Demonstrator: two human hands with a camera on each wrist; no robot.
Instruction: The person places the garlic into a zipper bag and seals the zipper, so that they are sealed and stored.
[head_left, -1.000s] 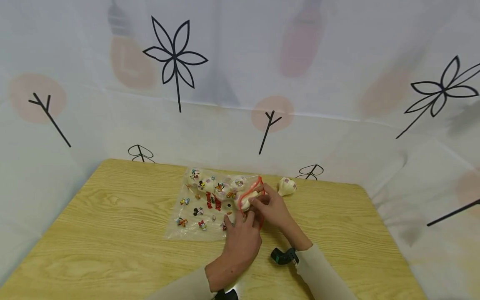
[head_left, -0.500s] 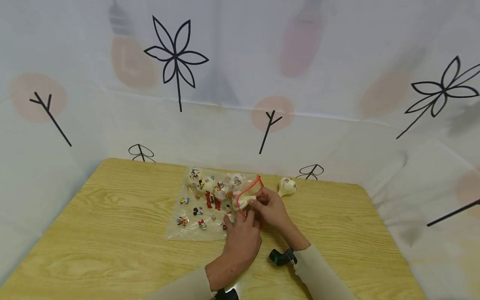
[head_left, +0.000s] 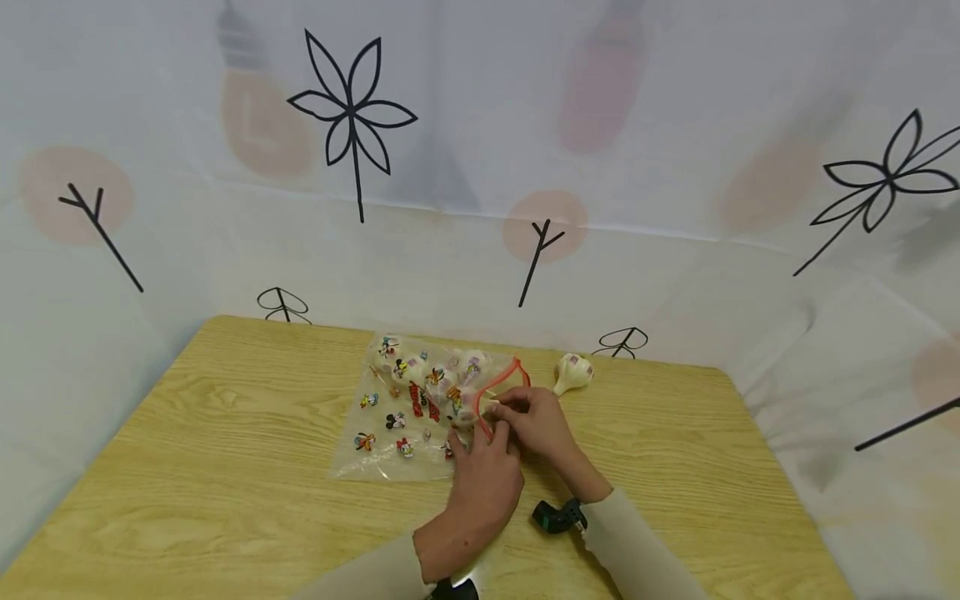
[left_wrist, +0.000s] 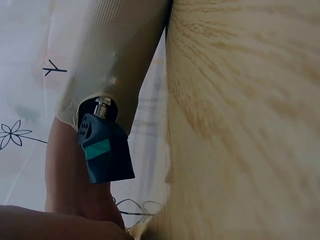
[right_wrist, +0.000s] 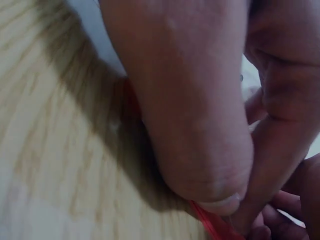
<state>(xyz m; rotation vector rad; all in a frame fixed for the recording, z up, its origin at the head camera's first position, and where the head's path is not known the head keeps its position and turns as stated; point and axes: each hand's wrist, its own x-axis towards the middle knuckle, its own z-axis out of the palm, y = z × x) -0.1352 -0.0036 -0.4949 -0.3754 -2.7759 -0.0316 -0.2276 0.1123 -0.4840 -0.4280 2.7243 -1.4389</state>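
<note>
A clear zip bag printed with cartoon characters lies flat, its red-edged mouth facing right. Several pale garlic bulbs show through the plastic. My left hand holds the near side of the bag's mouth, its fingertips at the red edge. At the opening, my right hand pinches the neck of a garlic bulb whose round body is inside the bag. In the right wrist view, the thumb lies close over the red edge and its fingers hide the bulb. Another garlic bulb lies outside, beyond the right hand.
The wood-grain table ends at a pale printed cloth hanging behind it and at both sides. A dark wrist camera sits at the right sleeve, and another shows in the left wrist view.
My right hand has moved left and slightly down, pushing the garlic bulb deeper into the bag. My left hand has stayed at the mouth, and the loose bulb has not moved.
</note>
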